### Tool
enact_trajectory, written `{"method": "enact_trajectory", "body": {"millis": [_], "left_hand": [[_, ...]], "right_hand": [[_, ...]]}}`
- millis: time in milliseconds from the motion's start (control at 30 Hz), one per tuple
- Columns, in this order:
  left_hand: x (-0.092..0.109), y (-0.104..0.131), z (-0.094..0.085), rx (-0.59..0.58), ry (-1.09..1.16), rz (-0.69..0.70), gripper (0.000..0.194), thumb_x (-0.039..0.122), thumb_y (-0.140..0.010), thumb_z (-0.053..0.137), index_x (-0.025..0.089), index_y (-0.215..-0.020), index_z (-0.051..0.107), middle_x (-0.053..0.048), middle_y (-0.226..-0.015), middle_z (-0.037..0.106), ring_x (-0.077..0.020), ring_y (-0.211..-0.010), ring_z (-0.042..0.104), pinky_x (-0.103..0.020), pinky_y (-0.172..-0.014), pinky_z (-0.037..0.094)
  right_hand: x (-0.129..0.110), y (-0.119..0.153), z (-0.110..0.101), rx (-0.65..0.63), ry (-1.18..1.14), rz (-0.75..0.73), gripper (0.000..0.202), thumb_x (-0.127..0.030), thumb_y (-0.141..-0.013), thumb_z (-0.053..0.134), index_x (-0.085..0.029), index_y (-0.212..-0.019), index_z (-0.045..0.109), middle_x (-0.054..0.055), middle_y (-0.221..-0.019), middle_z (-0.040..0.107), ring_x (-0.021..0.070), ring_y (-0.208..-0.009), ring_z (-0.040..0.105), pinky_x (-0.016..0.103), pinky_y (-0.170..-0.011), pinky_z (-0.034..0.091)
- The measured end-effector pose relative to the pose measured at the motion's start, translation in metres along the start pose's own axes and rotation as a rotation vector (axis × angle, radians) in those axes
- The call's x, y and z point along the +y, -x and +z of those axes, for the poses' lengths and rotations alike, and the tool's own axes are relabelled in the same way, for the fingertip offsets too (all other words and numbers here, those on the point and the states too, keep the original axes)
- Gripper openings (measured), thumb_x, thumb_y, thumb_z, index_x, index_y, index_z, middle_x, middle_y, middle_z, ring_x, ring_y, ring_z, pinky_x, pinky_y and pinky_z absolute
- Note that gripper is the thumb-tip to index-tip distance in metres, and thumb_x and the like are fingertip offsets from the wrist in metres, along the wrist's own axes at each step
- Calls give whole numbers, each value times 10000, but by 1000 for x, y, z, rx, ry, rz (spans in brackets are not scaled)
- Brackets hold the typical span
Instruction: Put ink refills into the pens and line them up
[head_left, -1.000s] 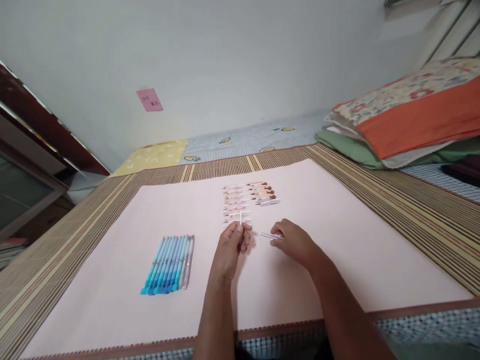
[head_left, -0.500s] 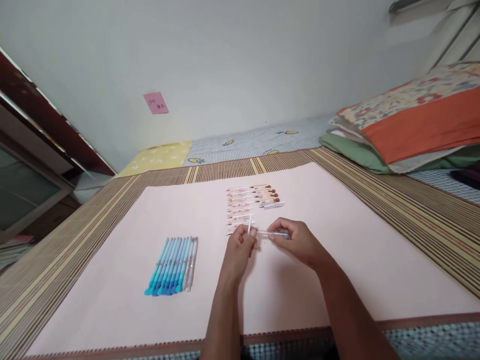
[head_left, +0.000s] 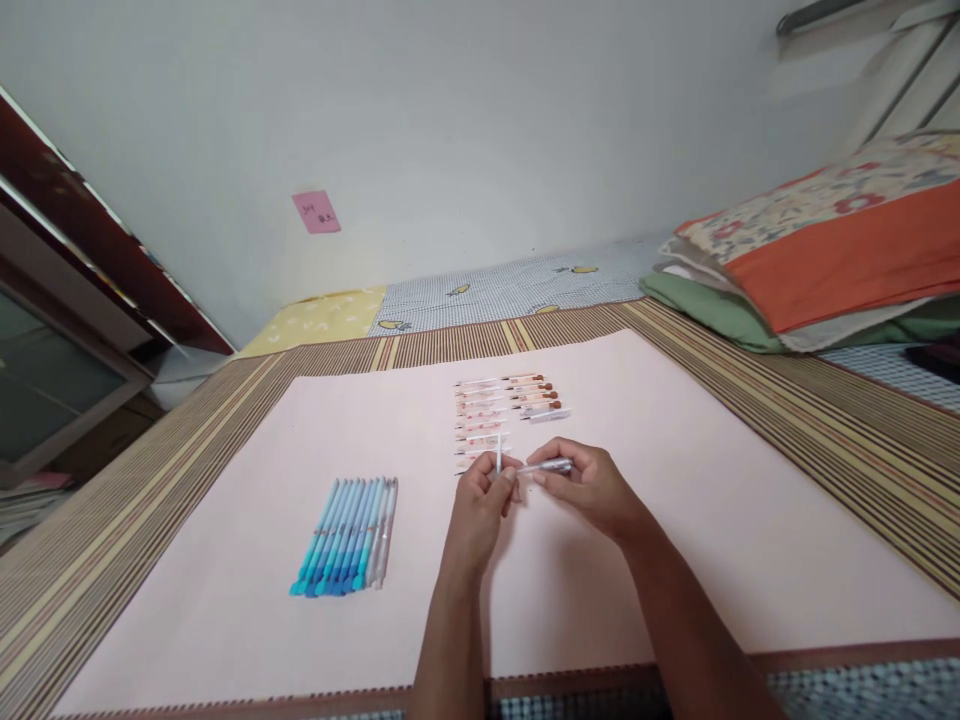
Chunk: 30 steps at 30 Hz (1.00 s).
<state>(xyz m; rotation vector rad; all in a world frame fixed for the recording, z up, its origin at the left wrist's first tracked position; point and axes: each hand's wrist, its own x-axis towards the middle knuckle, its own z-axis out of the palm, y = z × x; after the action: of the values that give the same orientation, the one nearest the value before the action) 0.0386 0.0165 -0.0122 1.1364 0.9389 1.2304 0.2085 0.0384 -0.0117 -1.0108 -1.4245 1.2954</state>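
Observation:
My left hand (head_left: 480,500) is closed, with a slim white stick-like piece (head_left: 499,450) standing up between its thumb and fingers. A clear pen (head_left: 553,466) with a greyish end lies level between my hands. The fingers of my right hand (head_left: 589,482) pinch that pen, and its left end reaches my left fingertips. Whether those fingertips grip the pen too, I cannot tell. Just beyond my hands, pale pens (head_left: 480,414) with dark tips lie in a column, partly hidden by my left hand. Beside them are several brown-ended pens (head_left: 536,391) and a clear-capped pen (head_left: 547,413).
Several blue pens (head_left: 341,540) lie side by side at the left, with clear ones (head_left: 384,535) at their right edge. All rest on a pale pink sheet (head_left: 225,610) over a striped mat (head_left: 757,410). Folded bedding (head_left: 840,260) is stacked at the back right.
The pen between my hands has shifted slightly, and its greyish end shows more plainly by my right hand. My left hand keeps the white piece upright. The view has tilted a little.

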Motion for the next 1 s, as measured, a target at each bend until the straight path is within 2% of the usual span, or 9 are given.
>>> {"method": "enact_trajectory", "body": {"millis": [133, 233, 300, 433, 533, 800, 1000], "left_hand": [[-2, -1, 0, -29, 37, -11, 238, 388, -896, 650, 158, -907, 588, 31, -644, 546, -81, -541, 381, -235, -555, 288], [-1, -1, 1, -50, 38, -21, 240, 392, -903, 639, 160, -936, 585, 24, -667, 566, -83, -547, 389, -239, -565, 295], [0, 0, 3, -68, 22, -42, 240, 389, -914, 611, 158, -977, 591, 12, -698, 585, -89, -565, 406, -242, -584, 311], [0, 2, 8, -159, -5, -104, 285, 407, -908, 580, 137, -995, 609, -21, -736, 611, -107, -584, 423, -260, -602, 336], [0, 2, 12, -223, -39, -108, 304, 422, -897, 584, 130, -970, 620, -32, -744, 613, -111, -584, 428, -268, -604, 343], [0, 3, 14, -255, -37, -152, 336, 457, -899, 586, 136, -995, 603, -17, -711, 602, -102, -542, 413, -262, -563, 316], [3, 4, 14, -270, -64, -145, 352, 478, -903, 581, 140, -998, 605, -10, -697, 596, -102, -548, 392, -258, -547, 278]], "right_hand": [[2, -1, 6, 8, -131, -29, 289, -398, -725, 805, -179, -863, 678, 1, -707, 653, 125, -588, 537, 267, -582, 450], [0, -3, 8, 45, -169, -66, 281, -410, -740, 804, -181, -843, 678, 47, -843, 707, 167, -717, 635, 302, -679, 513], [-3, -4, 7, 123, -189, -64, 299, -435, -761, 791, -180, -875, 686, 69, -882, 726, 193, -793, 673, 317, -723, 527], [-5, -7, 3, 333, -221, -85, 358, -472, -765, 785, -173, -939, 697, 80, -866, 739, 188, -766, 677, 319, -709, 533], [-4, -9, 2, 411, -244, -116, 383, -462, -762, 788, -172, -996, 698, 77, -882, 740, 181, -771, 673, 312, -705, 532], [-6, -8, -3, 346, -174, -96, 449, -458, -764, 775, -164, -1091, 683, 71, -882, 724, 190, -789, 666, 330, -728, 533], [-11, -5, -7, 302, -128, -80, 462, -492, -746, 777, -164, -1059, 689, 77, -892, 722, 188, -777, 651, 350, -759, 545]]}}
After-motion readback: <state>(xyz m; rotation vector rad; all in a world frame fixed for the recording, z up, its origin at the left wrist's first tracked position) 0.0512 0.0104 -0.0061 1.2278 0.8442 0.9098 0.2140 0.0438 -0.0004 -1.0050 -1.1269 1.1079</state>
